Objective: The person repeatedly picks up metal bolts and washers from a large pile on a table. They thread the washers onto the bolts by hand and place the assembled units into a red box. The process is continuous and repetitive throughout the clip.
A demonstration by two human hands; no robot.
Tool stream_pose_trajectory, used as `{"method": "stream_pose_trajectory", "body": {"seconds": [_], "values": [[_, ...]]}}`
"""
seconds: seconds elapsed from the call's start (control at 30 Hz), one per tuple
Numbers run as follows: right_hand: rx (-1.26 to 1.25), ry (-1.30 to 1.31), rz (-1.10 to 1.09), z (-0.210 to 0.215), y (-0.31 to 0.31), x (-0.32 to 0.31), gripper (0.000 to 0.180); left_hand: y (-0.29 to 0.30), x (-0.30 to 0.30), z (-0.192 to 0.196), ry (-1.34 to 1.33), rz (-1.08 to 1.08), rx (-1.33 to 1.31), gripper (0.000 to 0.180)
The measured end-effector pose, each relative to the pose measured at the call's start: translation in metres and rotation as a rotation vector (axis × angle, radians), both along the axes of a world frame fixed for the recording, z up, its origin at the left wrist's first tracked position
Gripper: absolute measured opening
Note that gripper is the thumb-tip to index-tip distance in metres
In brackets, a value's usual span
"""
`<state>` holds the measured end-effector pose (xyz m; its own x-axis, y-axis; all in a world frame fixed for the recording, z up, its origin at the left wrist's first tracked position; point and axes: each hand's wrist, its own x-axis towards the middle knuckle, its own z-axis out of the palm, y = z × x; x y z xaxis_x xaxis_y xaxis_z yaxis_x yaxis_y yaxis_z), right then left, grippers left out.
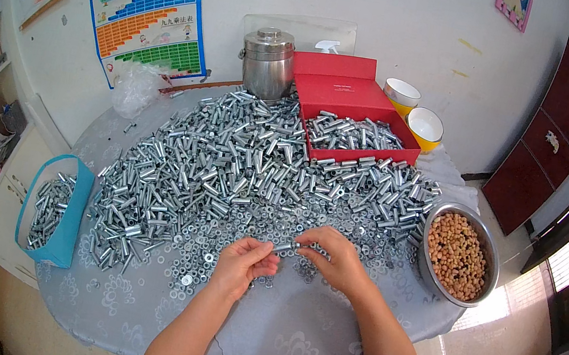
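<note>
Over the near part of the table, my left hand (243, 265) and my right hand (333, 255) meet at a short silver expansion bolt (284, 246). The left thumb and fingers pinch its left end. At the other end, the right thumb and forefinger close on the bolt; any small part between those fingertips is hidden. Just beyond the hands lie many loose washers (202, 243), flat on the cloth. Behind them spreads a wide heap of silver metal sleeves (229, 149), jumbled in all directions.
A light-blue bin (74, 218) with metal pieces stands at the left. At the back are a red box (359, 158) of sleeves, a steel pot (267, 65) and yellow-white bowls (425, 128). A metal bowl (495, 269) of brown nuts or beans sits right, by the table edge.
</note>
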<state>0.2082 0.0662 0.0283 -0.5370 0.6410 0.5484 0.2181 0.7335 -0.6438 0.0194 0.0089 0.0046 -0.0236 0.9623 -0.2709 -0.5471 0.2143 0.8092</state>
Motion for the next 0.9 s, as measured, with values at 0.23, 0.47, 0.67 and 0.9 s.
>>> {"method": "stream_pose_trajectory", "body": {"seconds": [0.23, 0.47, 0.67, 0.9], "values": [[-0.076, -0.049, -0.027, 0.003, -0.004, 0.001, 0.015, 0.001, -0.002, -0.001, -0.025, -0.056, -0.009, 0.012], [-0.447, 0.057, -0.188, -0.005, -0.006, -0.004, 0.031, -0.002, 0.004, 0.002, 0.026, -0.03, 0.058, 0.012], [-0.575, 0.043, -0.032, -0.01, -0.005, 0.0, 0.029, 0.002, 0.0, -0.004, -0.004, 0.083, 0.033, 0.01], [-0.553, 0.107, -0.015, -0.007, -0.006, -0.002, 0.03, 0.002, 0.002, -0.001, 0.005, 0.1, 0.03, 0.01]]}}
